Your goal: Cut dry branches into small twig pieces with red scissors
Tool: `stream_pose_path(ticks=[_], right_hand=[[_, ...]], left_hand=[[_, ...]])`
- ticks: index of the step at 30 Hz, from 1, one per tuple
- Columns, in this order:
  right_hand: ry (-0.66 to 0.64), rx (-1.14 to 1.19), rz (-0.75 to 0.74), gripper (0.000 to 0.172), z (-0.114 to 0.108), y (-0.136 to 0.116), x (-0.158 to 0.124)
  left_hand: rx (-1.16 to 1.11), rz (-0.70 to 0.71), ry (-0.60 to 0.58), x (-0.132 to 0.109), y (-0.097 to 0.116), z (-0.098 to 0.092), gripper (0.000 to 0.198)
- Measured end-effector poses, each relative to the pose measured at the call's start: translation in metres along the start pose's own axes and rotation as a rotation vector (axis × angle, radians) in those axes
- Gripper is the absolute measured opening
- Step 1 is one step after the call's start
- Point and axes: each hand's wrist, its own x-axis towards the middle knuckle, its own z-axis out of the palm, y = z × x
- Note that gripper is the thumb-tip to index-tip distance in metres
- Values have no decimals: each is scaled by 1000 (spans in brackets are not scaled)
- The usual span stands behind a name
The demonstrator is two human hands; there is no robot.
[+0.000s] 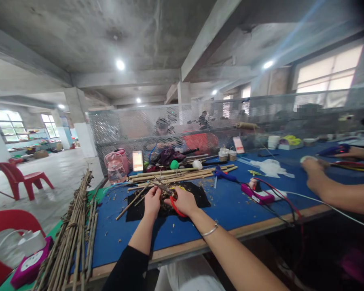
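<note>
My right hand [185, 202] is closed around a pair of scissors with red handles [178, 208]. The scissor blades [163, 186] point left, towards the fingertips of my left hand [152, 202]. Those left fingers are pinched together, and whatever they hold is too small to make out. Beneath both hands lies a black cloth [202, 197] strewn with brown plant scraps. A thin stick [129, 209] slants across its left edge. Behind the cloth, several pale long sticks [185, 174] lie across the blue tabletop [115, 238].
A bundle of dry stalks [74, 226] lies along the left edge. A blue glue gun [226, 174] and a purple power strip [257, 195] with cables are to the right. Perforated metal panels [124, 125] stand behind. A co-worker's arm [339, 190] reaches in from the right.
</note>
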Motion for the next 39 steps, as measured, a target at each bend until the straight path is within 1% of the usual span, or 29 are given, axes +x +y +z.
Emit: stream_pose_path(ticks=[3,8,14,18,21,26,28,32,34,36,39], right_hand=[[36,27,-72,49,2,2,1],[8,74,-98,45,5,7,4],[-24,129,-109,44,5,9,5],[-58,130,-68,43,2,7,3],[-82,75,-44,42,-2,6,2],[-70,14,-60,42,-7,3,0],[-80,31,-51,42,-8,3,0],[-113,104,-26,42,-6,4,1],[-127,115,-21,42,-4,4,1],[-115,91,-21,43,-2,5,2],[-61,67,-49,44,1,5,2]], left_hand=[[-46,6,-36,2,-4,-1,31],[-139,-39,-114,2,-5,-1,31],[-84,-23,-165,2,-3,-1,29],[27,24,-154,0,-1,-2,29],[148,99,-128,0,1,-5,27],[323,235,-68,1,1,-8,26],[349,258,-67,1,2,-8,26],[333,247,-76,1,3,-8,28],[360,273,-61,0,4,-8,27],[407,305,-39,-1,6,-7,25],[447,333,-35,-2,7,-6,21]])
